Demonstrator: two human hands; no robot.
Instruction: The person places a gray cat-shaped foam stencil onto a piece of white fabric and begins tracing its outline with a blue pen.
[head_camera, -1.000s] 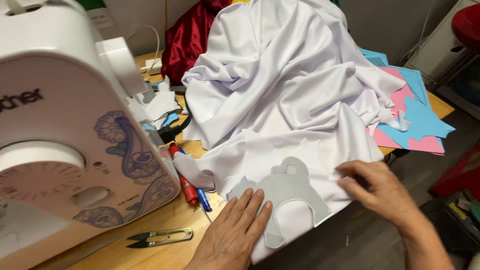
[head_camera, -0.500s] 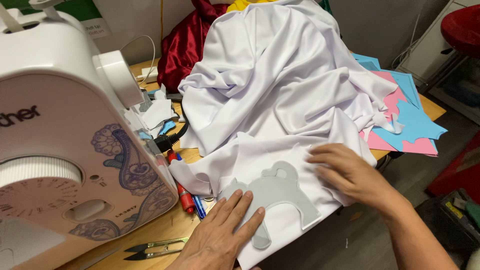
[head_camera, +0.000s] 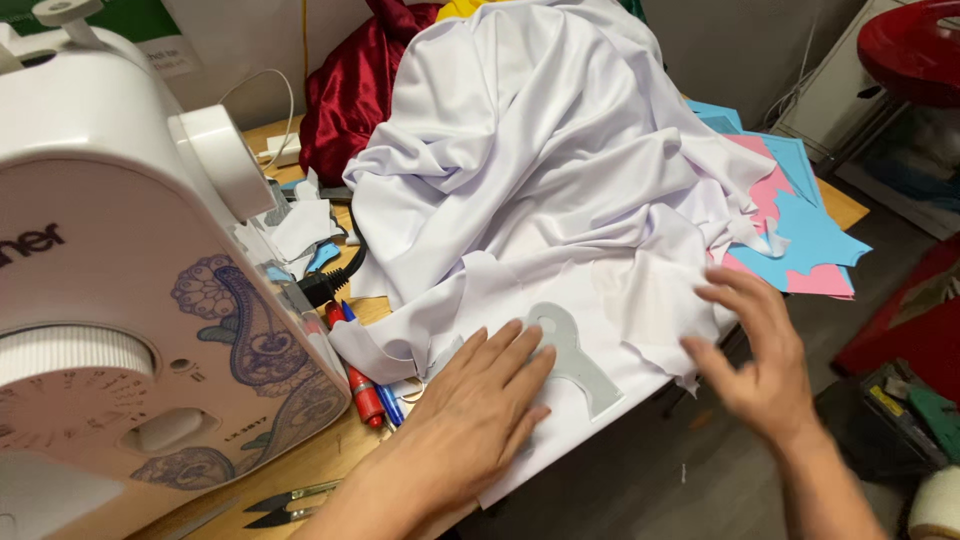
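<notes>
Nearest, at the six o'clock edge of the view, small thread snips (head_camera: 285, 501) lay on the wooden table (head_camera: 320, 462). Just above them the person's left hand (head_camera: 478, 405) rested palm down, fingers (head_camera: 520, 362) straight and slightly spread, pressing on the near flap of white fabric (head_camera: 560, 170). It clamped nothing. Its fingertips touched the lower part of a grey paper pattern piece (head_camera: 572, 352) lying flat on that cloth.

The pattern's long axis ran from about ten o'clock to four o'clock, its rounded looped end farther away and its square end toward the table's near edge. From the left fingers the piece lay at one o'clock, in contact; the left hand was clearly the nearer.

At four o'clock the right hand (head_camera: 762, 360) hovered off the table's edge, fingers open and spread, blurred, holding nothing. The pattern lay at nine o'clock from it, near but apart.

At eight o'clock a white sewing machine (head_camera: 120, 250) with a paisley print filled the side. Beside its base lay a red pen (head_camera: 356, 372).

Farther off, the white cloth heaped up at twelve o'clock, with pink and blue paper sheets (head_camera: 800, 225) at two o'clock and dark red satin (head_camera: 350, 95) at eleven.
</notes>
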